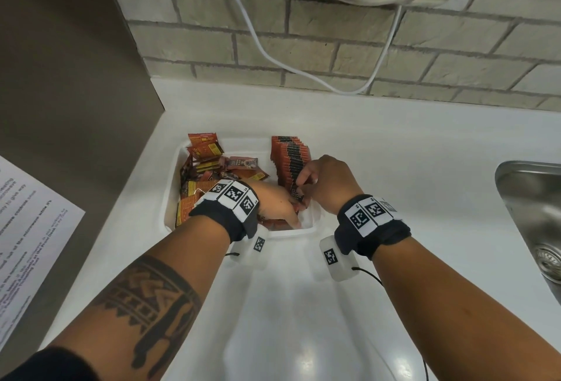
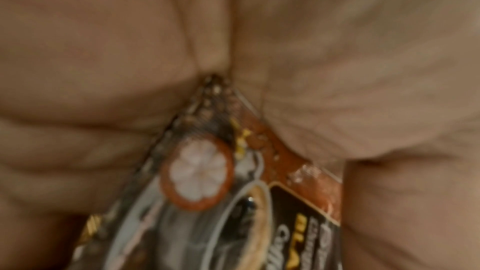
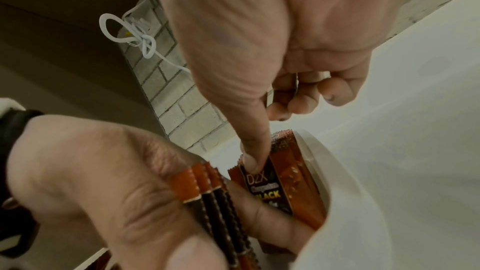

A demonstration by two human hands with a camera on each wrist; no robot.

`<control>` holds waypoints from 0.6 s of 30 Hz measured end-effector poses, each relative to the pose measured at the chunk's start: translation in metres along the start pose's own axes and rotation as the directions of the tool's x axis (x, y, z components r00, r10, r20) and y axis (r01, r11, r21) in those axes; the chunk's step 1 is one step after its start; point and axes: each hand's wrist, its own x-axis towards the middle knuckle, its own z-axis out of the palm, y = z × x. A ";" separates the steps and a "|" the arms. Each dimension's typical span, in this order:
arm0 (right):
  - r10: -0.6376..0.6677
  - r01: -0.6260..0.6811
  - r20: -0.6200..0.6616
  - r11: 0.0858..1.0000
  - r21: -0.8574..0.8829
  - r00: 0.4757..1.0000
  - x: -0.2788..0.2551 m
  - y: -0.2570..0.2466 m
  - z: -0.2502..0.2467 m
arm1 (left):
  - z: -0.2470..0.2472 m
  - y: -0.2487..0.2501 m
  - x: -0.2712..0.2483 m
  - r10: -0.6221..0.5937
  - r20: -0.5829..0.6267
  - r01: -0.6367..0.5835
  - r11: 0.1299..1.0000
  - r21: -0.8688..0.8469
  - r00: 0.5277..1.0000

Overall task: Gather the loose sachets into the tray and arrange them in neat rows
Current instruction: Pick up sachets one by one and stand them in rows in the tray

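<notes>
Glossy foil sachets (image 3: 281, 182) under the fingertips; smooth white plastic tray (image 1: 306, 223) around them; glossy countertop (image 1: 394, 144), brushed metal sink (image 1: 534, 198) and rough brick (image 1: 334, 47) beyond

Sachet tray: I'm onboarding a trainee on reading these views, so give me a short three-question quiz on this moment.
1. True or false: the upright row of sachets stands on the right side of the tray.
2. What does the left hand hold? A) a bunch of sachets B) the white cable C) nothing
3. Fill in: the right hand presses its index finger against the sachet marked ____.

Key: 1 true. 2 A: the right wrist view shows the held sachets edge-on in its fingers. 3 BLACK.
</notes>
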 end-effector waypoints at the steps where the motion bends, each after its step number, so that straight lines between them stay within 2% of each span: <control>1: -0.003 0.003 -0.001 1.000 -0.001 1.000 0.000 0.000 0.000 | 0.000 -0.001 0.001 -0.007 0.002 0.007 1.000 -0.007 1.000; 6: -0.012 0.012 0.008 1.000 -0.003 1.000 -0.003 -0.001 -0.002 | 0.002 -0.001 0.003 0.002 0.017 -0.001 0.999 -0.052 1.000; 15: -0.027 0.025 0.021 0.996 0.089 0.999 -0.011 -0.005 -0.010 | -0.002 -0.007 -0.002 0.009 0.004 -0.009 1.000 -0.016 1.000; 18: -0.038 0.036 0.024 0.998 0.052 0.999 -0.013 -0.005 -0.011 | -0.005 -0.010 -0.004 0.004 0.004 -0.004 1.000 0.009 1.000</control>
